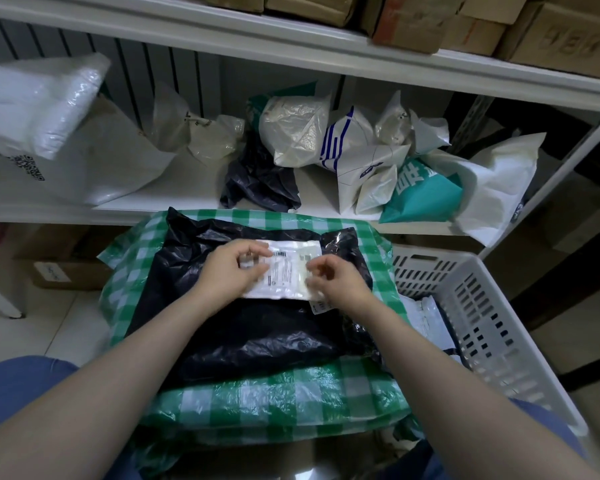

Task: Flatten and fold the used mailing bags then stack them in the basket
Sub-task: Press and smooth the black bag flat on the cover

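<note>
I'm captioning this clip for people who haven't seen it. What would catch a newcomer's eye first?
In the centre, the left hand and right hand meet on a white shipping label on a black mailing bag, which lies on a green checked bag. A white slotted basket stands at the right. A heap of crumpled bags covers the shelf behind.
</note>
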A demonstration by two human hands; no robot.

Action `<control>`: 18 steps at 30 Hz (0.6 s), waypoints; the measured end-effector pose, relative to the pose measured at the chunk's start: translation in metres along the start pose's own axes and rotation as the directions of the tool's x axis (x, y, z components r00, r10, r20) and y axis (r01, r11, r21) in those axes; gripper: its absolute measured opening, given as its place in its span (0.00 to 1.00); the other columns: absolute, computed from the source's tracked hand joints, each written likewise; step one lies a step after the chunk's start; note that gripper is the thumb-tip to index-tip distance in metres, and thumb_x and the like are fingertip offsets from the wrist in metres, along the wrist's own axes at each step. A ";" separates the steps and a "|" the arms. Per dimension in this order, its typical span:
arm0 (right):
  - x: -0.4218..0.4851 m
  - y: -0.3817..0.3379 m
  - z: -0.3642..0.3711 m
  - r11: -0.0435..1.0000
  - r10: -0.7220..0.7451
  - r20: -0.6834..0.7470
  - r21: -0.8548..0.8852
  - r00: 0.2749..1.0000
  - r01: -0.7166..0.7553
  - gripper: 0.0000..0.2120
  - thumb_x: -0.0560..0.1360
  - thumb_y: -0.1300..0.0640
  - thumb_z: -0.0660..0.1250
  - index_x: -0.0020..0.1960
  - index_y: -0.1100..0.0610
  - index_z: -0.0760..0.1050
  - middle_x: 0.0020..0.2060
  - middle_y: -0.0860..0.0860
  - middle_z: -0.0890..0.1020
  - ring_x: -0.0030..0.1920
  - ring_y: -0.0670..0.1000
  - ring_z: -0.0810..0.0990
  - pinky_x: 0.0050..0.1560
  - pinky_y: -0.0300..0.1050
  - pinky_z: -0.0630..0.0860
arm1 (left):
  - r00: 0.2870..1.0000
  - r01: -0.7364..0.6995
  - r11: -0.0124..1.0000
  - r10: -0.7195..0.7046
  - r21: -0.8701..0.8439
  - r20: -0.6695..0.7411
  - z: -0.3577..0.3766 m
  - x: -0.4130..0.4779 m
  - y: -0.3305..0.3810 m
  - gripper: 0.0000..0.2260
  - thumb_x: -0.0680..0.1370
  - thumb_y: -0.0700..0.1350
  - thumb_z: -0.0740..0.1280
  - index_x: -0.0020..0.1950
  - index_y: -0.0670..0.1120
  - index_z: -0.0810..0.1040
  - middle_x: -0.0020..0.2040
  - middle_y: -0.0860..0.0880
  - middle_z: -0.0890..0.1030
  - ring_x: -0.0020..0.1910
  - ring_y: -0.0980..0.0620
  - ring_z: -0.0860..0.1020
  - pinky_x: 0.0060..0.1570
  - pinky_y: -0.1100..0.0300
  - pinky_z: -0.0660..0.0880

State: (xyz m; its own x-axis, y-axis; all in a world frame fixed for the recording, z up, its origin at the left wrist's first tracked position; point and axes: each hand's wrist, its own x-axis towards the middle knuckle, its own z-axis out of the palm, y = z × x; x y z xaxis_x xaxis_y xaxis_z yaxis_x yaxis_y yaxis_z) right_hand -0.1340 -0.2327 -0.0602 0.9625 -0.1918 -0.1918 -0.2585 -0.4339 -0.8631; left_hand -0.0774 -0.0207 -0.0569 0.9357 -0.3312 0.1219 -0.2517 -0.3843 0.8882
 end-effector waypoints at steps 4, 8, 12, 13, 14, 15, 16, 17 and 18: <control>0.008 0.005 0.027 0.858 -0.133 -0.170 -0.513 0.976 0.028 0.07 0.75 0.54 0.67 0.52 0.53 0.77 0.54 0.53 0.76 0.57 0.56 0.73 0.60 0.50 0.72 | 0.999 -0.028 0.924 0.043 0.381 -0.029 0.013 -0.002 -0.012 0.16 0.79 0.49 0.67 0.67 0.53 0.76 0.70 0.54 0.73 0.73 0.50 0.64 0.72 0.55 0.58; 0.012 0.001 0.039 0.709 -0.371 -0.084 -0.669 0.925 0.224 0.25 0.81 0.47 0.55 0.74 0.58 0.64 0.75 0.55 0.62 0.75 0.58 0.57 0.75 0.57 0.56 | 0.989 -0.068 0.735 -0.041 0.675 0.144 0.033 0.000 -0.013 0.25 0.84 0.55 0.49 0.80 0.54 0.49 0.80 0.57 0.47 0.79 0.54 0.41 0.76 0.48 0.38; 0.018 0.018 0.051 0.615 -0.093 0.163 -0.767 0.982 0.186 0.28 0.83 0.42 0.41 0.80 0.49 0.40 0.79 0.47 0.39 0.78 0.51 0.34 0.76 0.56 0.35 | 0.955 -0.056 0.644 -0.188 0.763 0.229 0.046 -0.005 -0.029 0.25 0.84 0.57 0.40 0.80 0.54 0.39 0.79 0.57 0.36 0.77 0.54 0.33 0.75 0.47 0.34; 0.018 0.021 0.052 0.612 -0.078 0.164 -0.771 0.983 0.177 0.28 0.83 0.42 0.40 0.80 0.49 0.39 0.79 0.47 0.37 0.77 0.51 0.32 0.76 0.56 0.34 | 0.957 -0.047 0.634 -0.194 0.772 0.218 0.049 -0.007 -0.034 0.25 0.84 0.57 0.40 0.80 0.55 0.39 0.79 0.57 0.36 0.77 0.53 0.33 0.75 0.46 0.33; 0.019 0.023 0.053 0.606 -0.074 0.167 -0.775 0.983 0.177 0.28 0.83 0.42 0.40 0.80 0.48 0.38 0.78 0.46 0.37 0.77 0.51 0.32 0.76 0.56 0.33 | 0.960 -0.042 0.624 -0.192 0.780 0.205 0.050 -0.007 -0.036 0.25 0.84 0.57 0.40 0.79 0.55 0.39 0.79 0.57 0.35 0.77 0.52 0.32 0.74 0.44 0.33; 0.020 0.024 0.055 0.603 -0.066 0.174 -0.777 0.982 0.179 0.28 0.83 0.42 0.40 0.80 0.48 0.38 0.78 0.46 0.36 0.77 0.51 0.31 0.75 0.57 0.32 | 0.962 -0.037 0.614 -0.193 0.788 0.196 0.052 -0.009 -0.038 0.24 0.84 0.57 0.40 0.79 0.56 0.39 0.79 0.57 0.35 0.77 0.51 0.32 0.74 0.43 0.33; 0.020 0.024 0.055 0.601 -0.062 0.174 -0.779 0.983 0.176 0.28 0.83 0.42 0.40 0.79 0.48 0.38 0.78 0.46 0.36 0.77 0.51 0.31 0.75 0.57 0.32 | 0.963 -0.033 0.604 -0.194 0.796 0.187 0.053 -0.010 -0.038 0.24 0.84 0.57 0.40 0.79 0.56 0.39 0.79 0.57 0.35 0.77 0.51 0.32 0.74 0.42 0.33; 0.022 0.024 0.055 0.598 -0.061 0.167 -0.783 0.984 0.170 0.28 0.83 0.41 0.40 0.79 0.48 0.38 0.78 0.46 0.36 0.77 0.51 0.31 0.75 0.57 0.32 | 0.964 -0.030 0.596 -0.195 0.803 0.180 0.054 -0.009 -0.038 0.24 0.84 0.57 0.40 0.79 0.56 0.40 0.79 0.57 0.36 0.77 0.50 0.32 0.74 0.42 0.33; 0.022 0.024 0.056 0.597 -0.063 0.164 -0.784 0.984 0.169 0.28 0.83 0.41 0.40 0.80 0.48 0.39 0.78 0.46 0.37 0.77 0.51 0.31 0.75 0.57 0.32 | 0.964 -0.028 0.592 -0.197 0.805 0.178 0.054 -0.009 -0.038 0.24 0.83 0.57 0.41 0.79 0.57 0.40 0.79 0.56 0.36 0.77 0.50 0.33 0.74 0.42 0.33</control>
State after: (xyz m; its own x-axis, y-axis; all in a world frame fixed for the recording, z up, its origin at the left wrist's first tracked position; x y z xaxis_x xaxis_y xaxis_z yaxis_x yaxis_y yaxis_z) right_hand -0.1141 -0.1986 -0.1112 0.9773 -0.0168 -0.2114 -0.0561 -0.9818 -0.1813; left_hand -0.0893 -0.0496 -0.1154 0.9078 -0.3968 -0.1358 -0.3740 -0.9125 0.1659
